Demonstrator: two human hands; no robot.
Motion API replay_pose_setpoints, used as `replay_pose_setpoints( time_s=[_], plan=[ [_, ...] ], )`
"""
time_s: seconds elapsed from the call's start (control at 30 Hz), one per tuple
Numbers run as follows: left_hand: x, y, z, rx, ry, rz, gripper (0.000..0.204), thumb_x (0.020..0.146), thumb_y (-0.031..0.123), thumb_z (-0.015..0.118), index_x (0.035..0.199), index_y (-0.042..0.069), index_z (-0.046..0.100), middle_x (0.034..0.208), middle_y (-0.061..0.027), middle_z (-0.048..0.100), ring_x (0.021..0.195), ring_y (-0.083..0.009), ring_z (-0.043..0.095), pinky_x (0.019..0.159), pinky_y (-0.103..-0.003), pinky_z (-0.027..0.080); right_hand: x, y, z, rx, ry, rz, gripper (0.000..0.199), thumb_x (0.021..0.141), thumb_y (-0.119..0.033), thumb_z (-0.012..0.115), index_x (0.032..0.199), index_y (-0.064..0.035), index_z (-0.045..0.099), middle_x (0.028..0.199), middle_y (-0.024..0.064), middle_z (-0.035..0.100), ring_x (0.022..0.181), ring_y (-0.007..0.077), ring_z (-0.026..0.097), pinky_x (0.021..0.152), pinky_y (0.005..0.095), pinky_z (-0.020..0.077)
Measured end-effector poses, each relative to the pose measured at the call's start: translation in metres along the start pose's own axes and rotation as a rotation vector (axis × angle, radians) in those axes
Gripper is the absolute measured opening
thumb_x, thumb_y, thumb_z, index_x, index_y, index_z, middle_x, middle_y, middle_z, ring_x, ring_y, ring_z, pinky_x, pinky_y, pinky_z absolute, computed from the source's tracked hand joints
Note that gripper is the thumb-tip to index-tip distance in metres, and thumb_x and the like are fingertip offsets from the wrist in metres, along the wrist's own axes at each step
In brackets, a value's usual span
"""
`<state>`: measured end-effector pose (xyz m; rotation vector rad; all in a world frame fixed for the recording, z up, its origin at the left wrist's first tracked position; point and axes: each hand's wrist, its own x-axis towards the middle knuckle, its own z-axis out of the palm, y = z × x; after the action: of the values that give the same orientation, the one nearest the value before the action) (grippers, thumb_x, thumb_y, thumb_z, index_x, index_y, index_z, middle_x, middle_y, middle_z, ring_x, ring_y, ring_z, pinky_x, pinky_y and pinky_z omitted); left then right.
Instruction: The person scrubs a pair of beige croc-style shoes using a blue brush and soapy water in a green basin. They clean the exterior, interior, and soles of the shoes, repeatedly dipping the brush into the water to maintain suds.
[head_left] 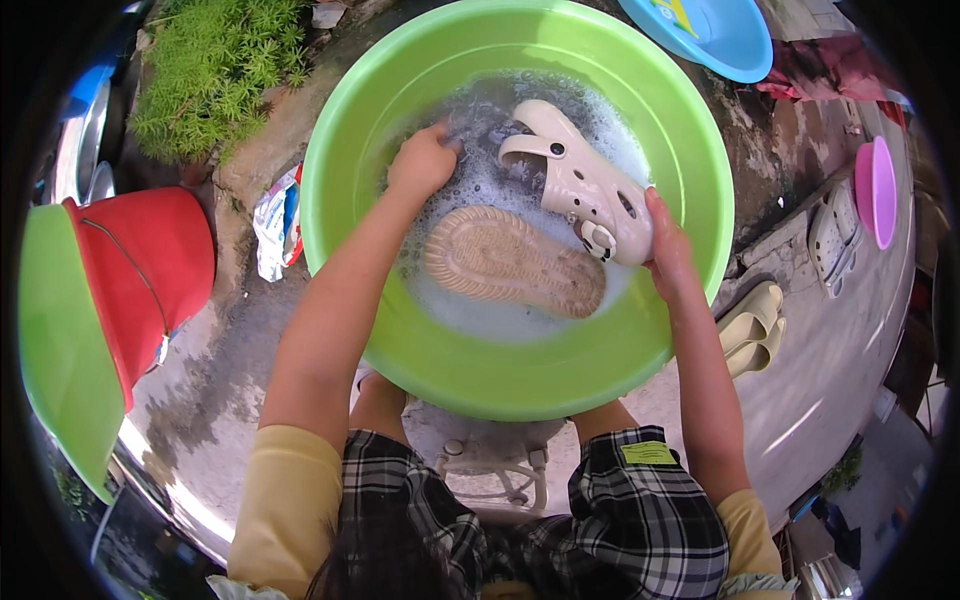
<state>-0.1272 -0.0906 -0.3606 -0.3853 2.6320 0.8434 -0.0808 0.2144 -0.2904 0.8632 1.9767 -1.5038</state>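
Observation:
A large green basin [520,385] holds soapy, greyish water [470,320]. My right hand [668,245] grips a beige clog [595,185] by its toe end. This clog tilts above the suds, its heel end and strap toward the far side, with a charm and round holes on top. A second clog [515,262] lies sole up in the water, its ridged tan sole showing. At the basin's left part my left hand [425,160] is closed low over the suds, its fingers curled. Whatever those fingers hold, if anything, is hidden.
A red bucket [165,270] and a green tub [65,330] lie tipped at left, near a plastic packet [278,225]. Beyond the basin sits a blue basin [715,40]. Right of it are beige slippers [752,328], pale clogs [832,238] and a pink basin [878,193].

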Motion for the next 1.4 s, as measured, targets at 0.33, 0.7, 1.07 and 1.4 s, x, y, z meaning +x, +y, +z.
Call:
replay_pose_setpoints(
  time_s=[0.33,0.7,1.07,1.4],
  plan=[
    [-0.096,0.098,-0.012,-0.067,-0.228,0.616,0.039,0.095,0.027,0.054,0.133,0.022,0.06,0.087,-0.0165,0.069,0.083,-0.0345,0.067,0.073,-0.044,0.051,-0.005,-0.016,0.007,0.0,-0.066,-0.045,0.063,0.099,-0.055,0.041,0.125,-0.0013,0.061,0.108,0.0113,0.068,0.095,0.0175,0.065,0.081,0.0311,0.0508],
    [-0.083,0.088,-0.005,-0.039,-0.155,0.677,0.038,0.095,0.027,0.055,0.132,0.026,0.06,0.074,-0.012,0.063,0.07,-0.033,0.063,0.064,-0.045,0.05,0.014,-0.004,0.007,-0.047,-0.053,-0.21,0.056,0.1,-0.052,0.043,0.107,-0.001,0.064,0.096,0.0077,0.066,0.085,0.0147,0.06,0.079,0.0301,0.0482],
    [-0.021,0.023,-0.017,0.088,0.33,0.227,0.041,0.096,0.027,0.056,0.137,0.026,0.054,0.087,-0.0195,0.067,0.076,-0.0392,0.065,0.067,-0.049,0.05,0.011,-0.001,-0.015,0.265,-0.146,0.166,0.068,0.091,-0.072,0.043,0.129,-0.0164,0.054,0.113,0.0056,0.065,0.091,0.0218,0.064,0.071,0.0373,0.0522],
    [-0.088,0.084,-0.016,-0.599,-0.053,0.375,0.041,0.098,0.02,0.051,0.137,0.005,0.054,0.081,-0.019,0.068,0.078,-0.0286,0.069,0.068,-0.039,0.052,-0.004,-0.014,0.004,0.323,-0.316,0.138,0.064,0.09,-0.073,0.045,0.131,-0.0232,0.049,0.111,0.0016,0.064,0.088,0.0178,0.062,0.066,0.0316,0.051]
  ],
)
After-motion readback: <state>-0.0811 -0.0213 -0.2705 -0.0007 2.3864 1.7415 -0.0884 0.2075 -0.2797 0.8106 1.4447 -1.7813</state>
